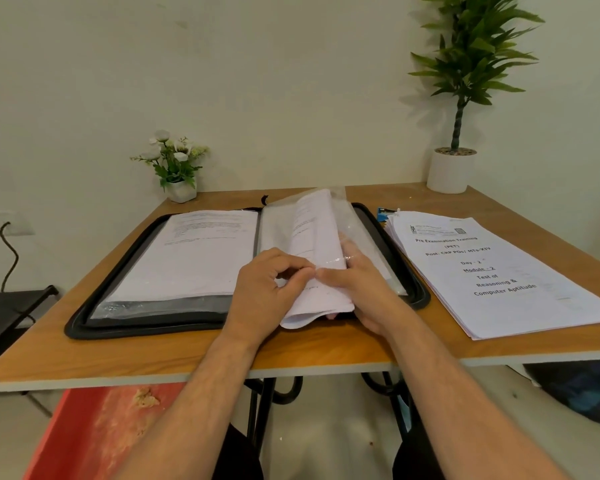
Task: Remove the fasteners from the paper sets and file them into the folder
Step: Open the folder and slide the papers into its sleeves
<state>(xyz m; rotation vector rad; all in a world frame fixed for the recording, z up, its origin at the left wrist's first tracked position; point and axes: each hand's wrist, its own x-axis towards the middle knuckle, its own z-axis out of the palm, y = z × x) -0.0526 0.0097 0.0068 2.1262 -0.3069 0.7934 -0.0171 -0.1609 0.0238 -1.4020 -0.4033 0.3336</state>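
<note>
- Head view, centre of frame: the left hand pinches the near edge of a curled white paper set; the right hand grips it through a clear plastic sleeve of the open black zip folder.
- Risk: the curled sheets may jam or crease at the sleeve mouth.
- Right of frame: a stack of printed papers waits on the wooden desk, clear of the work.

Room lighting is reading soft, even, slightly green-tinted. The tall plant is casting a faint shadow on the wall toward 9 o'clock. Glare is showing on the plastic sleeve. Wide-angle distortion is bending the table edges. Fine print is blurring.
</note>
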